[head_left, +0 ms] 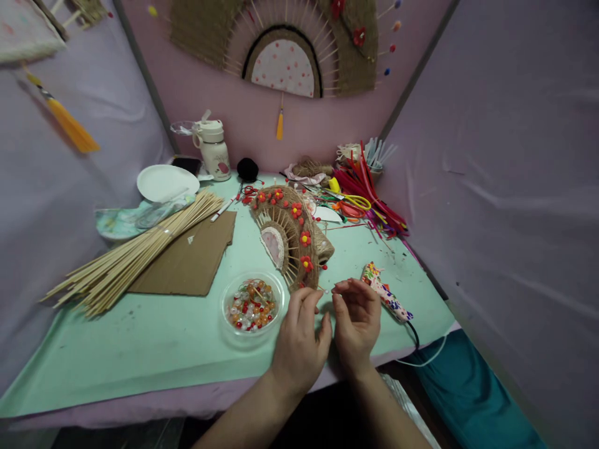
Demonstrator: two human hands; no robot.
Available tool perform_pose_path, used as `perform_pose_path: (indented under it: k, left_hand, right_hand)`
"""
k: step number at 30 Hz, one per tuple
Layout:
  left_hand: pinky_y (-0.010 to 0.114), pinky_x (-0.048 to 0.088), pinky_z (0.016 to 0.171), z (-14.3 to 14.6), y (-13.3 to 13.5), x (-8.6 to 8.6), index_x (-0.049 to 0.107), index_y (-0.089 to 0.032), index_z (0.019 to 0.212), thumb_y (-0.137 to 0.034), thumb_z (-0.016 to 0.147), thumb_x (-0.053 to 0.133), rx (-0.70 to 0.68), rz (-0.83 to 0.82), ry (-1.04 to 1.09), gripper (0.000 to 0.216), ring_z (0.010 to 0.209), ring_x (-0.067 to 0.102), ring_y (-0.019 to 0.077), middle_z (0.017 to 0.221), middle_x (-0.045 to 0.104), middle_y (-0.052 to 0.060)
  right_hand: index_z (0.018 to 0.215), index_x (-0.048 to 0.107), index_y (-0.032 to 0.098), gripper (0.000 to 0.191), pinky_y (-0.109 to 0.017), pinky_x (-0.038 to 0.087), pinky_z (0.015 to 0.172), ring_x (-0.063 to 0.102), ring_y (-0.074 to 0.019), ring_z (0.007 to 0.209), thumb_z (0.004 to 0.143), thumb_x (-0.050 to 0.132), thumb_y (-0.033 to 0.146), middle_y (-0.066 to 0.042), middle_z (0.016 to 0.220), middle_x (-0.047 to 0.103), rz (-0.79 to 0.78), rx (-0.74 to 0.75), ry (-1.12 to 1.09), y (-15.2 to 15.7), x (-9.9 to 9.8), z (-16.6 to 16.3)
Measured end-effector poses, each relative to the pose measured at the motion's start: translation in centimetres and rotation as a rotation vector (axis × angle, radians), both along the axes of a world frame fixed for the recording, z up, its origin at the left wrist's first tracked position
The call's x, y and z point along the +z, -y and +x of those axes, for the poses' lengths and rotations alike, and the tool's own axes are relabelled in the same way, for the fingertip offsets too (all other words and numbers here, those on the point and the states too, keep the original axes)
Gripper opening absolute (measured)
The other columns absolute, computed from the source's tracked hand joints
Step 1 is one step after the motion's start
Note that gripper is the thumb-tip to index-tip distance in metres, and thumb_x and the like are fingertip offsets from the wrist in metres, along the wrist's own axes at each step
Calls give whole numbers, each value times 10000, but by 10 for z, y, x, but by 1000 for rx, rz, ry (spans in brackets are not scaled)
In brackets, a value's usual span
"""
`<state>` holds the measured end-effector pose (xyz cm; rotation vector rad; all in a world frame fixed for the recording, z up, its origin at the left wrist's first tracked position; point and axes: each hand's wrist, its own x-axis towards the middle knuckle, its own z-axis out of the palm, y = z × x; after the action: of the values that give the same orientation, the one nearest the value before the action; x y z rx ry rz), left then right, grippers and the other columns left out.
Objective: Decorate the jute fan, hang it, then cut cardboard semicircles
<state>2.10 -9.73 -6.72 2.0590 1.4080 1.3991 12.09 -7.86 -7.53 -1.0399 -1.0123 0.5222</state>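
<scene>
My left hand [301, 337] and my right hand [356, 318] meet over the green tabletop [154, 349] near its front edge. Both pinch together around a tiny pale piece between the fingertips, too small to name. Just behind them lies a jute fan-shaped craft [292, 234] with stick spokes and red flowers. A clear round dish of coloured beads [253, 304] sits left of my left hand. A patterned glue gun [386, 293] lies right of my right hand, its cord running off the table edge.
A bundle of bamboo sticks [135, 252] lies on brown cardboard [191, 259] at the left. A white plate [167, 182], a bottle [213, 146], black yarn [248, 169], scissors [353, 202] and red pipe cleaners [369, 193] crowd the back. A larger fan craft [285, 50] hangs on the wall.
</scene>
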Motion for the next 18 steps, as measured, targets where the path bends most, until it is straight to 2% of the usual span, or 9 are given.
perform_pose_path:
  k: [6,13,16,18]
  left_hand:
    - [387,503,968,-9,13,-10,449,-164,1271,-116,871,537,13,46,-72,413,1141,565,236,1180,564,145]
    - [442,486,976,-25,5,-5,479,-199,1196,-167,875,533,112,-66,-5,328,1127,567,246,1148,597,117]
    - [494,423,1054,-28,-3,-3,448,-194,1270,-205,862,559,127,-157,23,423,1256,497,273,1298,538,148]
    - [528,356,1111,-30,-9,-3,399,-187,1353,-242,826,611,111,-248,38,571,1372,389,304,1443,430,173]
  right_hand:
    - [1122,548,244,299,-358,545,805,645,-169,886,846,654,201,-43,950,654,27,33,2,0,-3,1]
    - [1151,543,254,329,-362,530,824,635,-170,904,845,653,202,-48,983,643,37,76,31,-1,-6,2]
    - [1170,534,270,374,-368,523,849,628,-166,911,833,668,180,-42,1000,635,26,120,37,-1,-6,1]
    - [1181,533,278,402,-368,519,857,622,-164,915,823,677,167,-38,1002,629,25,137,40,-1,-6,1]
